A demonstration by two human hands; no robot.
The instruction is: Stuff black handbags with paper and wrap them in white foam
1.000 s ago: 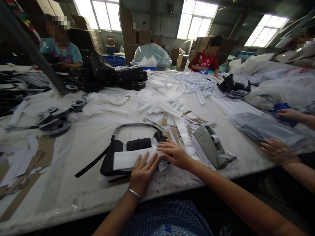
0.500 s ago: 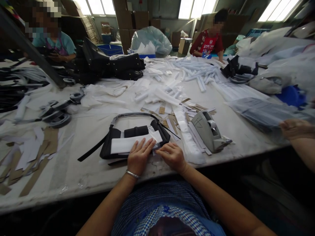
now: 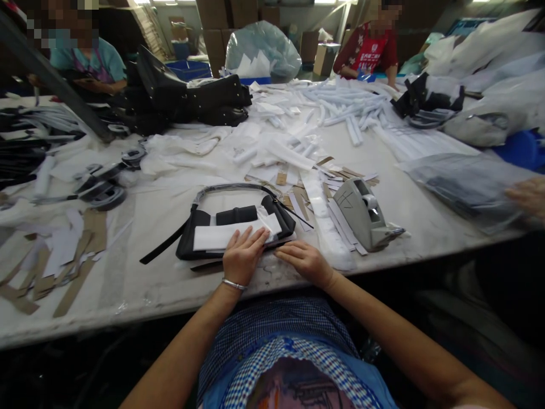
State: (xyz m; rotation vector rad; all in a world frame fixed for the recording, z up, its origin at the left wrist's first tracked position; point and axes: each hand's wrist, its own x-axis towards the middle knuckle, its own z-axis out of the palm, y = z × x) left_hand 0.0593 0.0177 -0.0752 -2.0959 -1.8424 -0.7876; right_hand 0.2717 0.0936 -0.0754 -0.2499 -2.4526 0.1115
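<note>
A black handbag (image 3: 185,244) lies on the table in front of me, its shoulder strap (image 3: 230,188) curving behind it and partly wrapped in clear film. A white padding strip (image 3: 210,237) covers its front. My left hand (image 3: 244,253) lies flat on the strip's right half, fingers stretched and a little apart, holding nothing. At the bag's lower right edge is my right hand (image 3: 304,261), its fingers extended close together with the tips touching or very near the edge. Nothing shows in it. A grey tape dispenser (image 3: 355,213) stands to its right.
Brown and white card strips (image 3: 80,250) lie at left. A black bag pile (image 3: 191,105) and white foam rolls (image 3: 340,108) are farther back. A co-worker's hand (image 3: 530,196) is at a plastic-wrapped dark item (image 3: 464,187) on the right. Two people (image 3: 370,54) are across the table.
My right hand has gone from a pinch at the bag's edge to straighter fingers. My left hand stays on the white strip. The co-worker's hand at right has moved. The camera view has tilted down.
</note>
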